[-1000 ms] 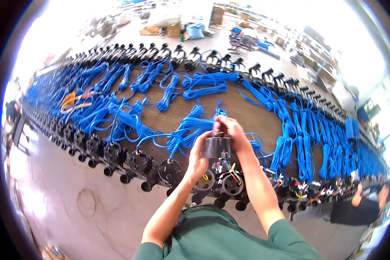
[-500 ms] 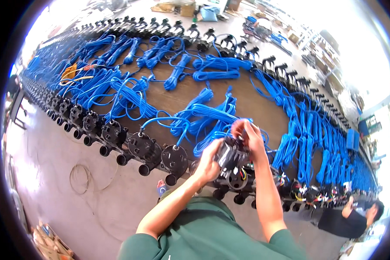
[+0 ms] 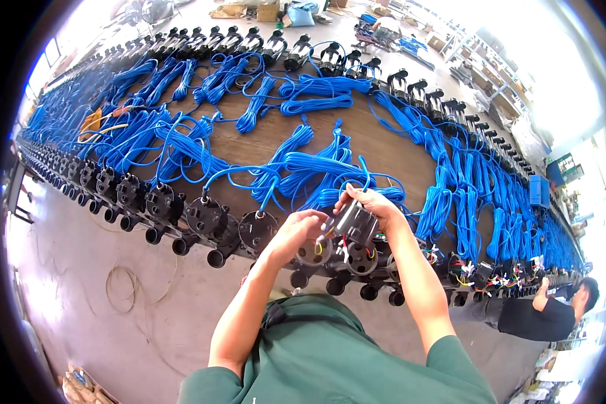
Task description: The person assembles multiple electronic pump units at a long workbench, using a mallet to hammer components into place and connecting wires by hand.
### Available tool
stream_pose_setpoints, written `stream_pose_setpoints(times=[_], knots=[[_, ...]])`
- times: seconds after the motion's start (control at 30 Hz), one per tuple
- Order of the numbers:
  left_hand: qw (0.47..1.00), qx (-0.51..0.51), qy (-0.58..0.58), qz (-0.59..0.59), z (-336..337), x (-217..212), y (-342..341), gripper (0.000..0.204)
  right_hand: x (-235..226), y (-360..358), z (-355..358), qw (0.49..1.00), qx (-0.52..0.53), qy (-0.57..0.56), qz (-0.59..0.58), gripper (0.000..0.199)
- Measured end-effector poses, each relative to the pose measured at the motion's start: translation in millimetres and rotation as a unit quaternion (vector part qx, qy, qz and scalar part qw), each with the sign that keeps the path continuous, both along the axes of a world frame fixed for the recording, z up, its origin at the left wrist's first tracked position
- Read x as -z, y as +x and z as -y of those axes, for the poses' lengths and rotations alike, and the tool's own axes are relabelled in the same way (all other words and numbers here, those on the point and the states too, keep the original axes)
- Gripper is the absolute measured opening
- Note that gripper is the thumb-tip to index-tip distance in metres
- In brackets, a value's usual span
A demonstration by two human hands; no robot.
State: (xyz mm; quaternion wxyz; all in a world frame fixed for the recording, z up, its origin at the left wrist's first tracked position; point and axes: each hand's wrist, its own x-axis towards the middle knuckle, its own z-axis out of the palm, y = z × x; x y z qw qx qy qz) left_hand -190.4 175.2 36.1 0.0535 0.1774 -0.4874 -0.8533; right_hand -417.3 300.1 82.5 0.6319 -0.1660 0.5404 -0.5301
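My right hand [image 3: 377, 204] grips a black plastic housing [image 3: 358, 224] from its far and right side, fingers wrapped over the top. A blue cable shows just behind these fingers. Short coloured wires [image 3: 345, 248] hang from the lower side of the housing. My left hand [image 3: 299, 232] is just left of it, fingers loosely bent and reaching toward the wires; whether the fingertips touch them I cannot make out. Below the housing, an open black round base [image 3: 361, 260] with holes inside sits in the near row, beside another open base [image 3: 314, 252].
Bundles of coiled blue cable [image 3: 316, 165] cover much of the brown table [image 3: 242, 149]. Black pump-like units [image 3: 205, 217] line its near edge, more [image 3: 274, 48] the far edge. A co-worker in black [image 3: 539, 316] stands at right. A thin cable loop [image 3: 122, 289] lies on the floor.
The left hand has come off the black housing and moved slightly left. The right hand now holds the housing, which has turned so its hanging wires show. The whole view has shifted a little.
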Motion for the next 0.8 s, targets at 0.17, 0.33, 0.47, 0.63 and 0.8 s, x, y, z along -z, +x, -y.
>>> stream_pose_setpoints(times=[0.17,0.33,0.47,0.63,0.8], knots=[[0.969,0.038,-0.243,0.029,-13,-19,5,0.042,21,-7,-1,0.996,0.09,0.015,0.009,0.044],[0.938,0.134,-0.317,0.051,-12,-37,6,0.049,15,12,2,0.997,0.073,0.019,-0.033,0.045],[0.898,0.176,-0.389,0.105,-18,-22,-8,0.055,8,18,8,0.994,0.032,0.025,-0.104,0.049],[0.898,0.175,-0.388,0.114,-28,-3,0,0.053,3,34,6,0.988,0.042,0.032,-0.145,0.048],[0.802,-0.063,-0.587,0.096,-42,-23,14,0.027,3,28,1,0.985,0.095,0.022,-0.142,0.047]])
